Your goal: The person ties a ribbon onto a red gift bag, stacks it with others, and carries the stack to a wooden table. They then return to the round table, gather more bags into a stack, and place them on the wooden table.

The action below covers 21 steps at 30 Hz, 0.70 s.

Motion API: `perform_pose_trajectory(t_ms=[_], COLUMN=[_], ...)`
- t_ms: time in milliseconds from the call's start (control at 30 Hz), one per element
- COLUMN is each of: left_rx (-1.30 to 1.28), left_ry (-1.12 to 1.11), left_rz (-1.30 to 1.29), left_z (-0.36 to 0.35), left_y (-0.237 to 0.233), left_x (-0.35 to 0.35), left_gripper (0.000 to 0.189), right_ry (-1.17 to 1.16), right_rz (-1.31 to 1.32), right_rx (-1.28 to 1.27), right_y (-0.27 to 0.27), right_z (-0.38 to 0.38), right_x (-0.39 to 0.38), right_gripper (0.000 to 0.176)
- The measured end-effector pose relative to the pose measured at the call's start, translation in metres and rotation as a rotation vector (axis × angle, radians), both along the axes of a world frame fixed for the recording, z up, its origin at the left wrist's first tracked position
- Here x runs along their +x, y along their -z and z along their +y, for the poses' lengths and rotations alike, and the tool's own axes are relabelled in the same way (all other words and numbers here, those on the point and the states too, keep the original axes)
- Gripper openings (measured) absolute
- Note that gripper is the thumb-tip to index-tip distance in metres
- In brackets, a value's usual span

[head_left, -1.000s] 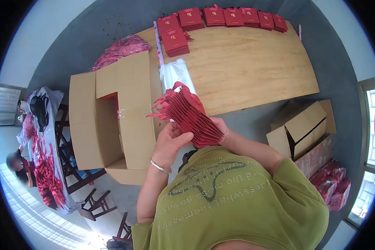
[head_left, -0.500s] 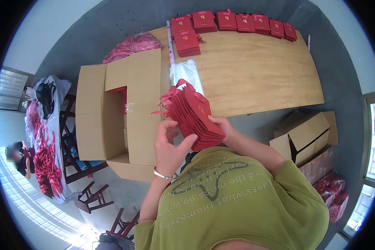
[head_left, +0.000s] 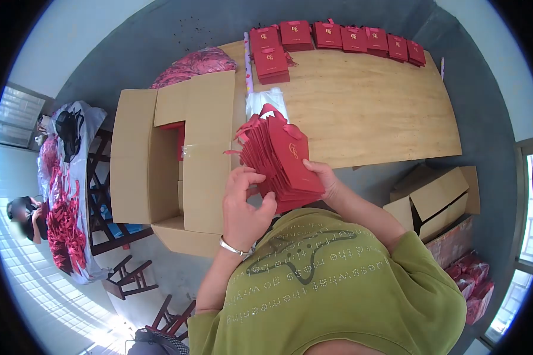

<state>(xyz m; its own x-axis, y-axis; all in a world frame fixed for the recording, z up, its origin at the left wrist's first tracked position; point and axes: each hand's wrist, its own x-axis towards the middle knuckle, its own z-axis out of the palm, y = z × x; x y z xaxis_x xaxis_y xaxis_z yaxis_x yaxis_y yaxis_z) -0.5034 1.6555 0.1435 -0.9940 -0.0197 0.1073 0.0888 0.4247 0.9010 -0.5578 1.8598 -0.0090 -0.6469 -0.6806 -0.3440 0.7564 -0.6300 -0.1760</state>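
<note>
A thick, fanned stack of red paper gift bags with gold print and pink ribbon ties is held in front of my chest. My right hand grips its right lower side, thumb on the front bag and the other fingers hidden behind. By the left edges of the bags is my left hand, its thumb and curled fingers apart, fingertips right at the stack. A bracelet circles my left wrist.
Piles of red bags line the far edge of the wooden table. Left of it stands an open carton, with a pink bundle behind. More cartons lie right. A person is beside the far-left table, near stools.
The stack has turned so its front bag shows more fully. My left hand has shifted slightly along the bag edges, and the whole view has moved a little.
</note>
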Motion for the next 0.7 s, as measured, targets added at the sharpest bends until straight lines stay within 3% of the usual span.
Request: perform_pose_trajectory(t_ms=[167,367,433,700], left_rx=[0.093,0.111,0.029,-0.129], left_ry=[-0.105,-0.050,0.018,-0.057], left_rz=[-0.043,-0.077,-0.028,0.099], left_z=[-0.003,-0.002,-0.002,0.010], left_y=[0.014,0.009,0.005,0.007], left_x=[-0.002,-0.006,-0.007,-0.012], left_gripper=[0.028,0.025,0.022,0.015], right_ry=[0.043,0.067,0.067,0.184], right_rz=[0.166,0.264,0.282,0.411], right_rx=[0.081,0.128,0.120,0.214], right_y=[-0.014,-0.021,-0.024,-0.021], right_z=[0.002,0.014,0.015,0.028], right_x=[-0.010,-0.016,-0.017,-0.032], right_gripper=[0.063,0.066,0.066,0.069])
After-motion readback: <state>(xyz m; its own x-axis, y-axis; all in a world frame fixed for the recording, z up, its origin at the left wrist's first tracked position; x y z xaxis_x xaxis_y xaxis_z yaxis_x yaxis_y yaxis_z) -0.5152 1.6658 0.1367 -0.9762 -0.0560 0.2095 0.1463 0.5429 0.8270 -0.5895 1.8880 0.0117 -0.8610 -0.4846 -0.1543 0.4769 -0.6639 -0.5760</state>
